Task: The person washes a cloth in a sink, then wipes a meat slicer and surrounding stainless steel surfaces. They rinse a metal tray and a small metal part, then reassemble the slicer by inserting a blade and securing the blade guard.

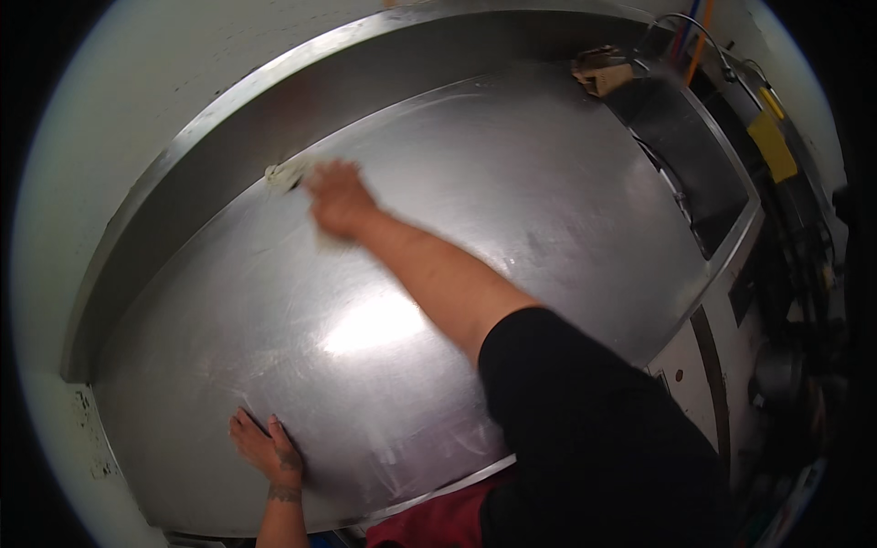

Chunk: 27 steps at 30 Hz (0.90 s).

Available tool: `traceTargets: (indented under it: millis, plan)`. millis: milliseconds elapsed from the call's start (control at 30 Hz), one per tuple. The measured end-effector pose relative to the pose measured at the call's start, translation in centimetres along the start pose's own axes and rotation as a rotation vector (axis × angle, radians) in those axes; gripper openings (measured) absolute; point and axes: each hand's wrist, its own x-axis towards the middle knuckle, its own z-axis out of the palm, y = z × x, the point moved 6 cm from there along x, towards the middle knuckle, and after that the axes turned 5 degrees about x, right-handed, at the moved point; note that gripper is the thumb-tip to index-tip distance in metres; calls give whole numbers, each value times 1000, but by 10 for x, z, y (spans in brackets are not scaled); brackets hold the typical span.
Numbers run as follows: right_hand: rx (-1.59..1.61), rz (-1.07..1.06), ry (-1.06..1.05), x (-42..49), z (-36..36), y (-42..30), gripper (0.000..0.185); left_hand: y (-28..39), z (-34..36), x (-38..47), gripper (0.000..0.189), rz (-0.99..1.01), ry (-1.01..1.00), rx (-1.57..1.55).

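My right hand (339, 202) reaches across a stainless steel counter (445, 274) and presses a pale cloth (291, 175) against its surface near the back. The hand is blurred, and part of the cloth shows beyond its fingers and below the palm. One end of the cloth touches the foot of the metal backsplash (226, 157). My left hand (264, 442) rests on the counter at the near left, thumb apart from the fingers, with nothing in it.
At the far right corner lies crumpled brown paper or cardboard (603, 72). Beside it is a dark recessed sink or basin (685, 151) with a hose-like line along its edge. A yellow cloth or sheet (772, 146) hangs beyond. White walls border the back and left.
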Motion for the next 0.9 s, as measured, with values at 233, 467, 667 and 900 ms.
traceTargets:
  millis: [233, 467, 667, 900]
  plan:
    - [-350, 790, 171, -134, -233, 332, 63, -5, 3, 3, 78, 19, 32, 77]
    - [-491, 944, 187, -316, -309, 372, 67, -16, 12, 8, 78, 69, 44, 86]
    - [-247, 920, 55, -344, -251, 259, 74, -24, 31, 25, 72, 123, 242, 263]
    - [228, 545, -194, -372, -140, -45, 83, -52, 57, 50, 70, 128, 351, 232]
